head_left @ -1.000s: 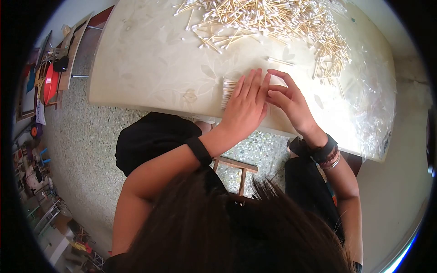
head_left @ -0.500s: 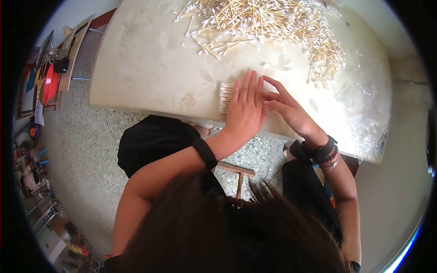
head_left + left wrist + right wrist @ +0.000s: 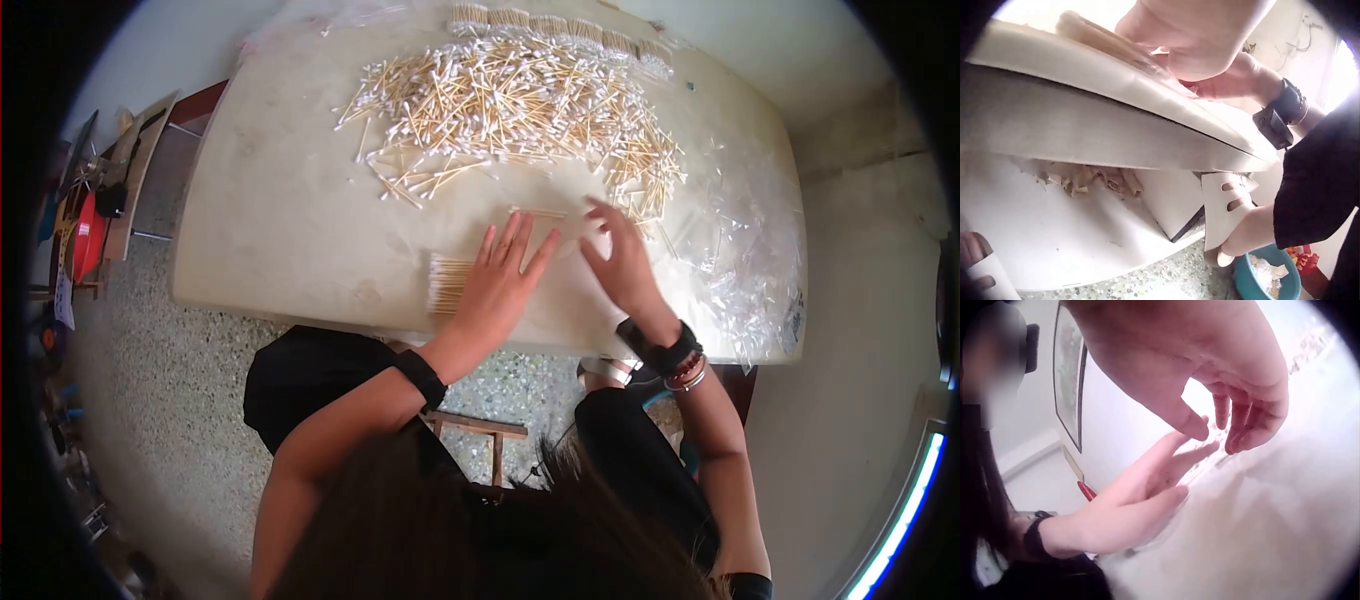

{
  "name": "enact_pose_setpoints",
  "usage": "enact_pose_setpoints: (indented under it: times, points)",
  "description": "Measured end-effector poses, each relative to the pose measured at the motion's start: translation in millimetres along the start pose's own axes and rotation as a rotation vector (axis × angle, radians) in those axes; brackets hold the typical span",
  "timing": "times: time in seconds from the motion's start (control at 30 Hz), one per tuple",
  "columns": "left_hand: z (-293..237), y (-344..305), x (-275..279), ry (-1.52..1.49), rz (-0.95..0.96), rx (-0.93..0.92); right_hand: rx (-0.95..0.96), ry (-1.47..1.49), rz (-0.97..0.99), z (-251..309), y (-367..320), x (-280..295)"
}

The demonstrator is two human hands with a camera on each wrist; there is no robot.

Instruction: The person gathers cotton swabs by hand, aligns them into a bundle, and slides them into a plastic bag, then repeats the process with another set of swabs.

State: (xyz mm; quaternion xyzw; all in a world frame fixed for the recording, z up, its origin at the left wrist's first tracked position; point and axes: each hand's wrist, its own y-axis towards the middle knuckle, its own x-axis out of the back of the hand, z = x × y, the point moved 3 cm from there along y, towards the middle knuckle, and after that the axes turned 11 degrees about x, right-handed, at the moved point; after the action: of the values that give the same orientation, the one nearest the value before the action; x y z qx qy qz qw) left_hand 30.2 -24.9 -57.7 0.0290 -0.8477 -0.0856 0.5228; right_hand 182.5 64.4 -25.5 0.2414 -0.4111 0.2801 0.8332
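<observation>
Single pale table point(image 3: 280, 215) fills the head view's upper half above speckled floor point(image 3: 190, 440), cotton swabs point(image 3: 510, 105) heaped top centre; mid-frame, the left hand point(image 3: 495, 295) lies straight-fingered over a swab row point(image 3: 454, 284), the right hand point(image 3: 625, 268), thumb and fingers wide apart, to its right
</observation>
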Motion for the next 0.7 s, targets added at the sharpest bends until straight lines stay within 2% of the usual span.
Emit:
enact_pose_setpoints:
  times: [0.07, 0.17, 0.27, 0.4, 0.47, 0.53, 0.7]
  points:
    - [-1, -1, -1, 0.032, -0.017, 0.007, -0.016, -0.437, -0.076, -15, 5, 13]
    - [-1, 0, 2, 0.070, -0.034, -0.010, -0.168, -0.544, -0.103, -60, 5, 22]
    - [10, 1, 9, 0.170, -0.021, 0.034, -0.207, -0.381, -0.133, -86, 6, 31]
    - [37, 12, 27, 0.241, -0.090, 0.071, -0.091, -0.459, -0.140, -84, 7, 32]
    - [45, 14, 34, 0.281, -0.129, 0.167, -0.046, -0.405, -0.157, -80, 6, 29]
    - [44, 15, 38, 0.288, -0.122, 0.174, -0.003, -0.350, -0.177, -72, 6, 27]
    - [17, 15, 35, 0.183, -0.122, 0.084, -0.052, -0.052, -0.117, -57, 6, 21]
